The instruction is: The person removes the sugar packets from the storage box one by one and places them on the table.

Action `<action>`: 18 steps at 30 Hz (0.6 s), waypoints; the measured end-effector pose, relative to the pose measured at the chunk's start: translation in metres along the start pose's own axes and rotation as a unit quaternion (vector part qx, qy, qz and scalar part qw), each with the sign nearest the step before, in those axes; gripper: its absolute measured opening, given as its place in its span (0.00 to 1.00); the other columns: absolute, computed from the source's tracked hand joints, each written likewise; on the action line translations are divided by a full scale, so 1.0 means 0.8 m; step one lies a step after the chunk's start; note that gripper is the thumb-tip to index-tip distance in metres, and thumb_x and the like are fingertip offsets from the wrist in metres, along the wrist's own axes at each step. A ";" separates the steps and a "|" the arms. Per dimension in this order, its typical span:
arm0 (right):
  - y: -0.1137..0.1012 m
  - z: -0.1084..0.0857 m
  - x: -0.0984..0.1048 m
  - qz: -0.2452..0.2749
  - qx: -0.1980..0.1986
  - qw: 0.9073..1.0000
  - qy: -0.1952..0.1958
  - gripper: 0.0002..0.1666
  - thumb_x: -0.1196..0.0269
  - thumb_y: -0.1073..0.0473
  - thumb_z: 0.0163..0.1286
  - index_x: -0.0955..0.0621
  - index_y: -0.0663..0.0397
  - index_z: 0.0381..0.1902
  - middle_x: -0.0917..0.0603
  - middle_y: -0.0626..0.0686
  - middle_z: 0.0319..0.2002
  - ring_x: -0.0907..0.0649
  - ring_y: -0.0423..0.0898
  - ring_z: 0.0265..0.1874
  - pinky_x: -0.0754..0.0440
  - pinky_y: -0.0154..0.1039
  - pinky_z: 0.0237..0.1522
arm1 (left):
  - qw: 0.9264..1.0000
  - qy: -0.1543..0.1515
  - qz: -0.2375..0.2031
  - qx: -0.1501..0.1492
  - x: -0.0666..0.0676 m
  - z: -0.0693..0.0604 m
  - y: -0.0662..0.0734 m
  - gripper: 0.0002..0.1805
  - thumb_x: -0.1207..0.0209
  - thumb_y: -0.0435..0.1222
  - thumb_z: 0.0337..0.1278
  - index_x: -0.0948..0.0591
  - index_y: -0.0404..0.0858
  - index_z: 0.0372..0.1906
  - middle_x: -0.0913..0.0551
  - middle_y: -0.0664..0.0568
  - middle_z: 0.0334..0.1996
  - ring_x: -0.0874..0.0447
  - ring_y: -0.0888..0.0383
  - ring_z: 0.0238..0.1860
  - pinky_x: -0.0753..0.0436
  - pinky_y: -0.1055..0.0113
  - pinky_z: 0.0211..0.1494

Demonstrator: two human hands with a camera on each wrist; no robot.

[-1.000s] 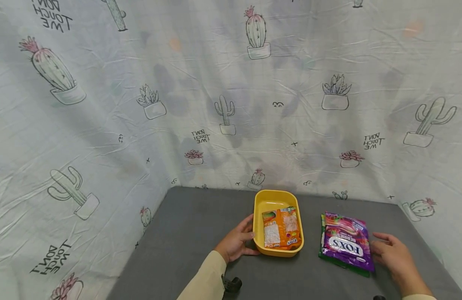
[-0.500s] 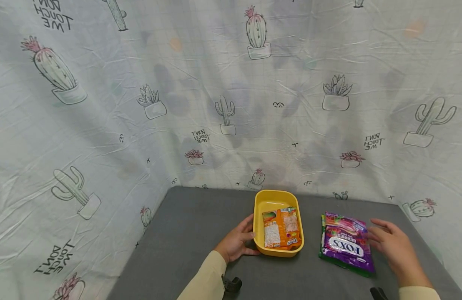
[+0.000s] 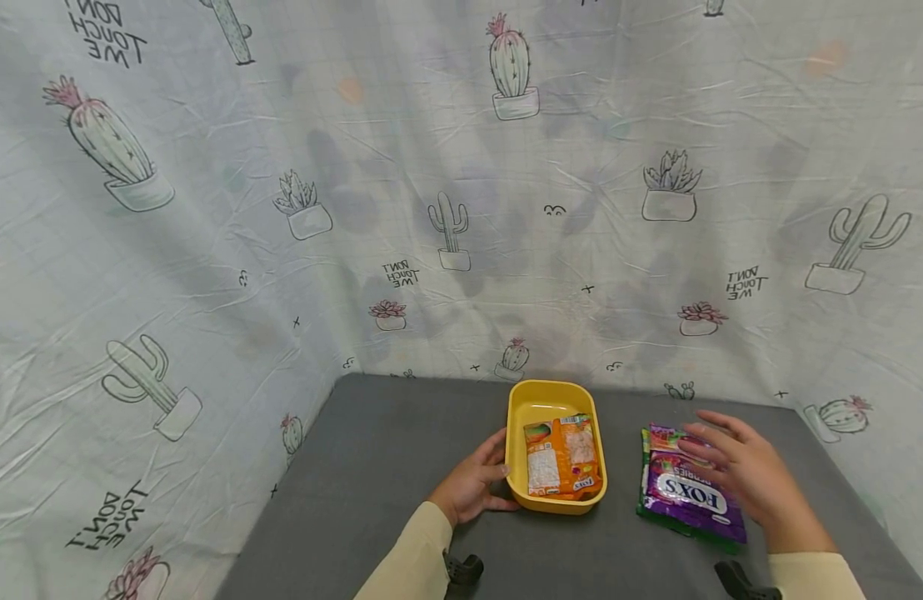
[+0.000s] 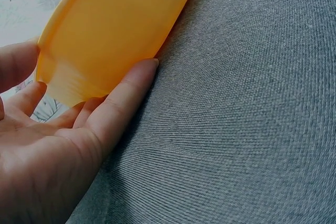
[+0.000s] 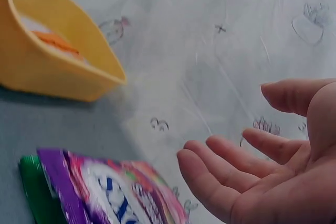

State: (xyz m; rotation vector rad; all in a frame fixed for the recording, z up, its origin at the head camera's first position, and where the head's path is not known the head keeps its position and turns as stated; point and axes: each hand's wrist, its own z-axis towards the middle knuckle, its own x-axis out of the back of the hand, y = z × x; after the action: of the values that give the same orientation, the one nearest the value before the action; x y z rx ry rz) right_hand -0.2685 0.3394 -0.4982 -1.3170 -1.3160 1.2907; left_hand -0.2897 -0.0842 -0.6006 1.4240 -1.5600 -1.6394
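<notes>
My left hand (image 3: 472, 481) holds the left side of a yellow plastic container (image 3: 513, 408), its thumb and fingers spread against the wall. Close up in the left wrist view, the fingertips (image 4: 143, 72) meet the container's outer surface (image 4: 121, 24). Inside the container lies an orange Fox's candy bag (image 3: 562, 458). Over the upper right part of a purple Fox's Berries candy bag (image 3: 690, 496) hovers my right hand (image 3: 754, 475), fingers loosely extended and apart from the bag in the right wrist view. A green bag (image 5: 39, 187) lies under the purple one, mostly hidden.
Everything rests on a dark grey cloth-covered table (image 3: 386, 450). A white curtain (image 3: 581, 250) with cactus prints rises behind it and along both sides. Dark straps with small devices (image 3: 464, 570) sit at my wrists.
My right hand has moved left and away from me, from beside the purple bag's right edge to above it. The left hand, the container and the bags have stayed put.
</notes>
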 end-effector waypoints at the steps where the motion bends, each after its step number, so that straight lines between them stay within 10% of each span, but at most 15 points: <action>1: -0.001 0.002 -0.004 -0.003 0.002 1.000 -0.005 0.32 0.43 0.56 0.89 0.40 0.63 0.79 0.12 0.40 0.50 0.10 0.46 0.51 0.10 0.50 0.51 | 1.000 0.000 0.001 0.000 0.000 0.000 0.000 0.40 0.45 0.30 0.82 0.45 0.45 0.90 0.43 0.39 0.85 0.31 0.35 0.74 0.19 0.26 0.57; 11: -0.011 0.014 -0.044 -0.049 -0.010 0.998 -0.035 0.41 0.46 0.51 0.90 0.49 0.69 0.85 0.16 0.48 0.56 0.11 0.45 0.51 0.11 0.54 0.53 | 1.000 -0.005 -0.004 0.001 0.000 -0.001 0.002 0.39 0.46 0.30 0.84 0.45 0.45 0.90 0.43 0.38 0.85 0.29 0.35 0.73 0.18 0.28 0.57; 18: -0.012 0.017 -0.071 -0.089 -0.013 0.995 -0.036 0.39 0.47 0.51 0.91 0.46 0.68 0.85 0.28 0.70 0.72 0.13 0.46 0.55 0.12 0.55 0.54 | 1.000 -0.014 -0.008 0.001 0.000 -0.001 0.002 0.39 0.48 0.30 0.85 0.47 0.45 0.90 0.44 0.38 0.85 0.30 0.35 0.74 0.19 0.27 0.58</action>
State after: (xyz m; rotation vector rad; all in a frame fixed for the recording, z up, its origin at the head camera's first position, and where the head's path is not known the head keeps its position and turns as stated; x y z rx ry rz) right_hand -0.2782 0.2823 -0.4845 -1.1500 -1.4699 1.2105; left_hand -0.2897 -0.0852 -0.5988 1.4237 -1.5694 -1.6736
